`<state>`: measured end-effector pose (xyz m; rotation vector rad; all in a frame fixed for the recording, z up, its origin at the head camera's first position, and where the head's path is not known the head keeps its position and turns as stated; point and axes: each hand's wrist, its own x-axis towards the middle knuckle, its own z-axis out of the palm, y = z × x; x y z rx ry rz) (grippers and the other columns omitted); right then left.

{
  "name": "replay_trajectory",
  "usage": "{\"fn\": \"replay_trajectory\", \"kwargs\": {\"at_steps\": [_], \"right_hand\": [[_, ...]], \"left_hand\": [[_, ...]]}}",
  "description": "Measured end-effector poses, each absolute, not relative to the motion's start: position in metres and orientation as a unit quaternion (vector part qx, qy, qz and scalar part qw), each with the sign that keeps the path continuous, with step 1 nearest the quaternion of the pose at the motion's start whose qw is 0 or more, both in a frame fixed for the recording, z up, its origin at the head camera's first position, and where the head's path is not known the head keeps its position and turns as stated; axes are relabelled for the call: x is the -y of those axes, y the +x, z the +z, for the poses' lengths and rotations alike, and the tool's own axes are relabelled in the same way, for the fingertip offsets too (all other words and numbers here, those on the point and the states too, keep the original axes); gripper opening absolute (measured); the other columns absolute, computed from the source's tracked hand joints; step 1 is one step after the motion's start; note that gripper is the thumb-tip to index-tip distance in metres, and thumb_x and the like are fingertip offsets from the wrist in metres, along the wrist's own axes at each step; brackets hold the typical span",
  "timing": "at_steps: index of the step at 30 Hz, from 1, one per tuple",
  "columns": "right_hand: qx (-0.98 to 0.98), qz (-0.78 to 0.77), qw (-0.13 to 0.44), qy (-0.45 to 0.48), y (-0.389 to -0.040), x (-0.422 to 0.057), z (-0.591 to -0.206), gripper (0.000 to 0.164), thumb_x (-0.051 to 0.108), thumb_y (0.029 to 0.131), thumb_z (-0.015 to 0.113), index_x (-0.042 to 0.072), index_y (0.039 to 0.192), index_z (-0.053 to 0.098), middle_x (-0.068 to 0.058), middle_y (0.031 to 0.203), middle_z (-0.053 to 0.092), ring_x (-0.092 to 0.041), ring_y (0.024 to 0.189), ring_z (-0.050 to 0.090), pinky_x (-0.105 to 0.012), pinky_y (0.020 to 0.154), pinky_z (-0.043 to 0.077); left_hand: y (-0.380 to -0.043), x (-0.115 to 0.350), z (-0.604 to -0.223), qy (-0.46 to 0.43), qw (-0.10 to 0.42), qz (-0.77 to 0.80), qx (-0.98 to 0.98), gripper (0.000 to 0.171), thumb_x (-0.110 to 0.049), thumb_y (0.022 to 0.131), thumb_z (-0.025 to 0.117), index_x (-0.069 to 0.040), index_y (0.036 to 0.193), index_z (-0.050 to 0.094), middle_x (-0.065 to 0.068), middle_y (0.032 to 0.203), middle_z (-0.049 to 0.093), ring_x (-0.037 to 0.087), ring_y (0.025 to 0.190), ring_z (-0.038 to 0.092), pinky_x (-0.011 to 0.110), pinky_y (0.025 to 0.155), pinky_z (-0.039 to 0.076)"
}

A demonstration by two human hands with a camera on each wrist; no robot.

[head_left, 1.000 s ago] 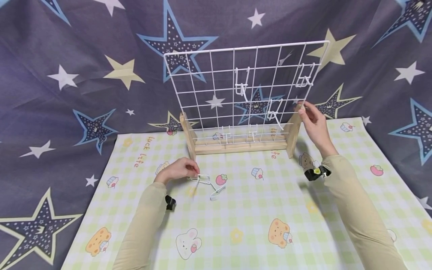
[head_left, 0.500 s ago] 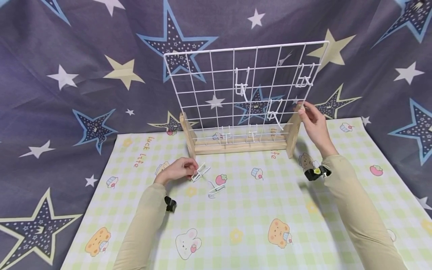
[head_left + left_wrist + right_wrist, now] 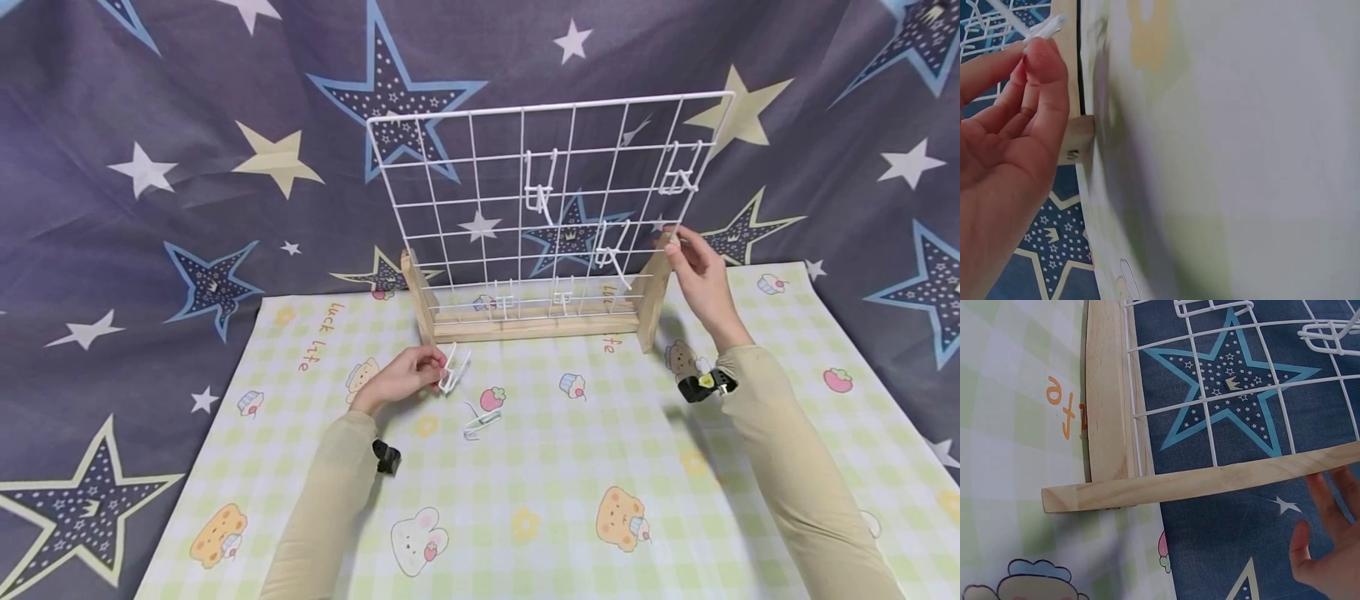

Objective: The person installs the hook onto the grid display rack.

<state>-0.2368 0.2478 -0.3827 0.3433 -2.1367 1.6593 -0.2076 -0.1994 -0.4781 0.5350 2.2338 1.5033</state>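
Note:
Between thumb and fingertips, my left hand [image 3: 403,379] pinches a white wire hook [image 3: 447,385] just above the tablecloth, before the rack's left foot. In the left wrist view the hook [image 3: 1047,27] pokes out past the fingertips. A second white wire hook [image 3: 482,422] lies on the cloth close by. My right hand [image 3: 702,283] grips the upper part of the right wooden post [image 3: 652,304] of a white wire grid rack [image 3: 551,108]; in the right wrist view its fingers [image 3: 1329,500] reach behind the post. Several white hooks hang on the grid, one [image 3: 539,198] near its upper middle.
A wooden base bar [image 3: 536,331] joins the two posts, and the rack stands toward the back of the table. Green-and-white checked cloth [image 3: 570,467] covers the table. A dark star-print curtain [image 3: 187,75] hangs close behind and to both sides.
My left hand has lifted its hook off the cloth and turned it so the prongs point up. The other hook shifted slightly as they separated. My right hand stays on the post.

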Motion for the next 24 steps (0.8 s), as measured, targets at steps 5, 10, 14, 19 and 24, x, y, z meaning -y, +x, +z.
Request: {"fn": "replay_trajectory", "kwargs": {"at_steps": [5,10,14,19,24], "right_hand": [[0.769,0.594,0.205,0.118,-0.237,-0.247,-0.382,0.034,0.012,0.101,0.052,0.002,0.133,0.056,-0.007,0.114,0.068,-0.005,0.101,0.060,-0.017,0.086,0.044],[0.767,0.597,0.204,0.117,-0.247,-0.254,-0.393,0.035,0.014,0.101,0.053,0.003,0.134,0.055,-0.004,0.115,0.068,-0.004,0.102,0.060,-0.017,0.085,0.044],[0.765,0.599,0.205,0.116,-0.254,-0.259,-0.403,0.036,0.017,0.101,0.054,0.008,0.136,0.055,0.000,0.115,0.068,-0.003,0.104,0.059,-0.017,0.086,0.043],[0.756,0.607,0.213,0.121,-0.256,-0.259,-0.406,0.035,0.017,0.101,0.053,0.009,0.135,0.056,0.004,0.111,0.069,-0.004,0.104,0.060,-0.018,0.087,0.043],[0.746,0.620,0.208,0.126,-0.252,-0.256,-0.401,0.033,0.012,0.101,0.052,0.009,0.133,0.057,0.003,0.111,0.069,-0.003,0.103,0.060,-0.017,0.086,0.043]], "left_hand": [[-0.207,0.193,-0.472,0.178,0.170,0.559,-0.792,0.016,0.006,0.092,0.055,0.014,0.106,0.053,0.028,0.091,0.059,0.022,0.076,0.060,0.036,0.073,0.055],[-0.207,0.188,-0.464,0.183,0.146,0.557,-0.797,0.014,0.007,0.092,0.054,0.014,0.104,0.052,0.028,0.090,0.059,0.025,0.078,0.059,0.043,0.076,0.054],[-0.208,0.187,-0.455,0.176,0.127,0.556,-0.802,0.012,0.007,0.091,0.054,0.012,0.103,0.053,0.020,0.086,0.061,0.025,0.077,0.059,0.050,0.078,0.051],[-0.216,0.184,-0.442,0.181,0.114,0.565,-0.797,0.013,0.009,0.090,0.054,0.013,0.102,0.053,0.020,0.085,0.061,0.030,0.077,0.061,0.047,0.077,0.054],[-0.222,0.179,-0.428,0.182,0.105,0.575,-0.791,0.011,0.006,0.091,0.055,0.011,0.101,0.054,0.026,0.088,0.062,0.039,0.079,0.062,0.041,0.072,0.056]]}}
